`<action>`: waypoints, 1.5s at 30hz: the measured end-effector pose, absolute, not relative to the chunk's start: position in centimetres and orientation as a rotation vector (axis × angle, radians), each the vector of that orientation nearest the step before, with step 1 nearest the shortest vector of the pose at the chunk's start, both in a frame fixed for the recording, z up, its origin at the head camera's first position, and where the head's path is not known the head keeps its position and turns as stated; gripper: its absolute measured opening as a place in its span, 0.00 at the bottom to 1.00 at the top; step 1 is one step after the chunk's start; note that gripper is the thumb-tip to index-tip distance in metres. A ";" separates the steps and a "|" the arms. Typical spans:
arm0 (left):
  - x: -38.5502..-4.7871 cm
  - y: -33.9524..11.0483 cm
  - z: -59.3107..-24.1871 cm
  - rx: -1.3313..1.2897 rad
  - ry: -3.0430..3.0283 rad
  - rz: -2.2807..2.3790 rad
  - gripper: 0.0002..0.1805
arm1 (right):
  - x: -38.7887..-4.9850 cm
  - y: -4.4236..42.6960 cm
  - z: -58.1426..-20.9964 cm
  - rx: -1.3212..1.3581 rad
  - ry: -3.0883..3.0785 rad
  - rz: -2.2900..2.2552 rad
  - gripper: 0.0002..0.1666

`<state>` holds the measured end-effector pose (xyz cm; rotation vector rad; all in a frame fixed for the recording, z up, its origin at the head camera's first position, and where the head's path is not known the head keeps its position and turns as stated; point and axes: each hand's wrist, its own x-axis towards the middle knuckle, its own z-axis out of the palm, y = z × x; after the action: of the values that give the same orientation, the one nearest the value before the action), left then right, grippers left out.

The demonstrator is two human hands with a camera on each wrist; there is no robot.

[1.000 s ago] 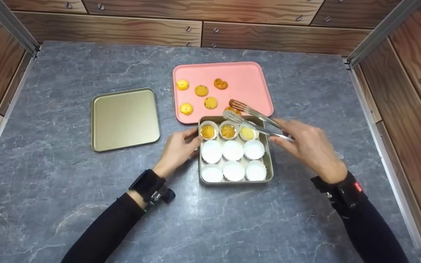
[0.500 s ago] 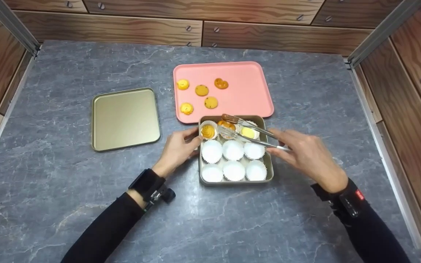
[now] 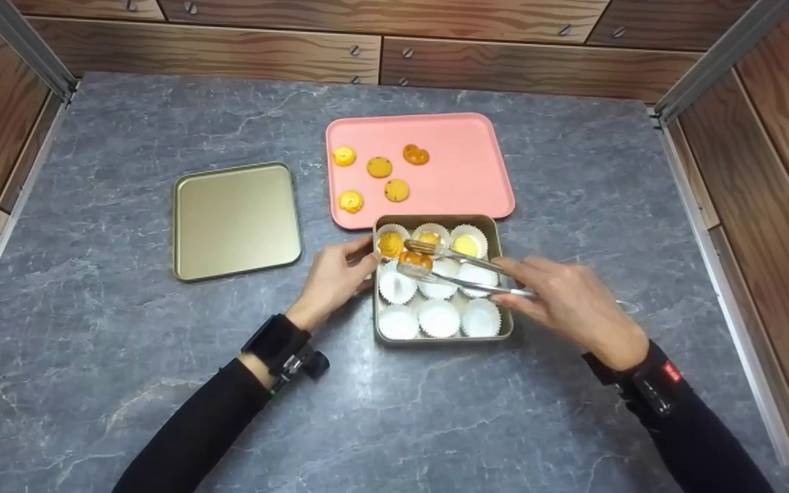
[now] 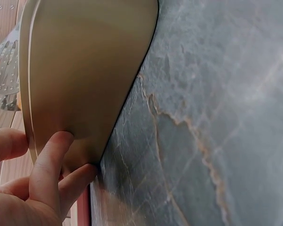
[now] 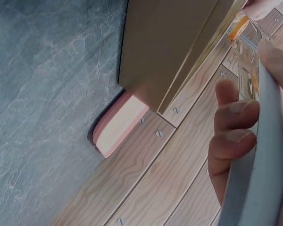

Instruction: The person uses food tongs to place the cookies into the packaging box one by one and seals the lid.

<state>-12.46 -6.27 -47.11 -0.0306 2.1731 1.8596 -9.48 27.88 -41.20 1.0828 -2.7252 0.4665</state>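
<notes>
My right hand (image 3: 566, 305) grips metal tongs (image 3: 466, 283), whose tips pinch a brown pretzel-shaped cookie (image 3: 416, 260) above the square tin (image 3: 444, 340). Three cookies sit in the tin's back row of paper cups; white cups (image 3: 440, 318) in the front row hold nothing. With thumb and fingers my left hand (image 3: 333, 277) holds the tin's left wall. In the left wrist view the fingers of my left hand (image 4: 47, 183) touch the tin's outer side (image 4: 85, 80). The right wrist view shows my right hand's (image 5: 236, 132) fingers curled round the tongs (image 5: 266, 155).
Behind the tin lies a pink tray (image 3: 466, 161) with several cookies: two yellow ones (image 3: 344, 156), two round speckled ones (image 3: 379, 167) and a pretzel-shaped one (image 3: 416, 155). A gold lid (image 3: 237, 222) lies at the left. Wood-patterned panels (image 3: 216, 51) border the grey table.
The tongs have picked up a pretzel-shaped cookie from the pink tray's front edge and moved it left and nearer, over the tin. My left hand has stayed at the tin's side.
</notes>
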 end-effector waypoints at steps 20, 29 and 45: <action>-12.6 -6.3 -47.0 -0.040 2.139 1.884 0.30 | -9.8 26.2 -42.0 1.194 -2.722 0.349 0.29; -12.6 -6.1 -47.1 -0.062 2.068 1.929 0.34 | -10.3 25.7 -42.1 1.211 -2.743 0.309 0.29; -12.6 -6.2 -47.2 -0.054 2.093 1.934 0.28 | -10.7 26.0 -42.5 1.219 -2.750 0.346 0.35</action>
<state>-12.61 -6.23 -47.23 -0.0541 2.0928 1.9341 -10.75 25.99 -42.50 1.2187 -2.7502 0.3457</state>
